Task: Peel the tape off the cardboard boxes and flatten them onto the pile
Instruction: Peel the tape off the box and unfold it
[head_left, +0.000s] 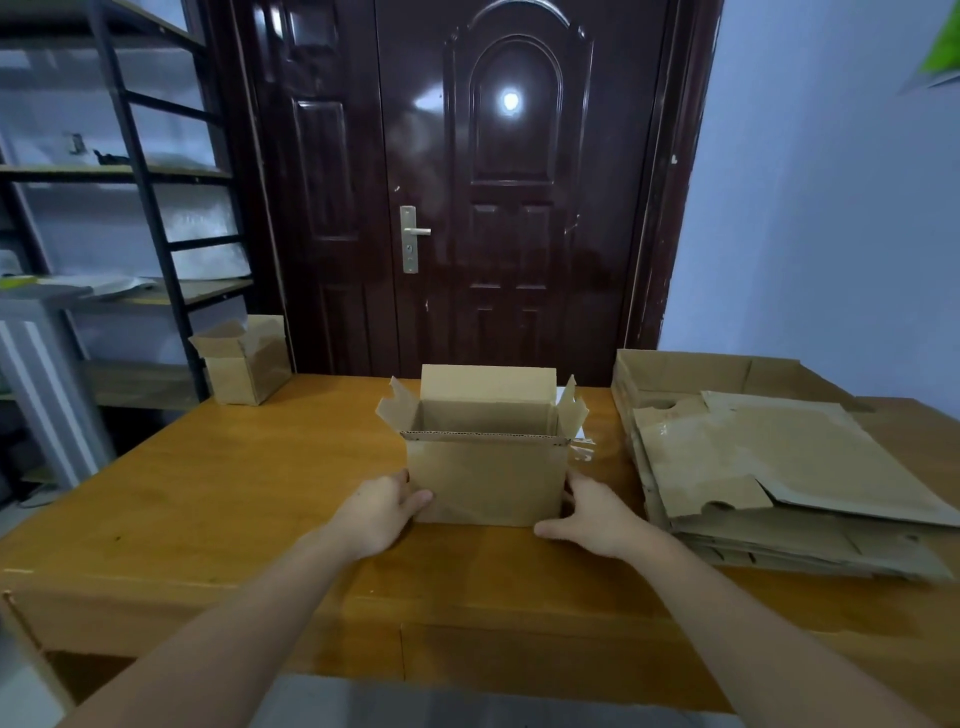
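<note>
Both hands hold one open box (485, 467) mid-worktop (234, 478): the left hand (382, 512) curls round its left lower corner, the right hand (589, 514) round its right. The box stands upright, mouth up, long axis running left-right. Bare worktop lies left of the grip; a pile (769, 467) of flattened boxes sits just right. A second open box (244, 364) stands far left, at the back edge.

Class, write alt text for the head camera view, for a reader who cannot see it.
A person's left hand and right hand hold the two sides of an open cardboard box standing on a wooden table. A pile of flattened boxes lies to the right, and a second open box sits at the far left corner, before a dark door.
</note>
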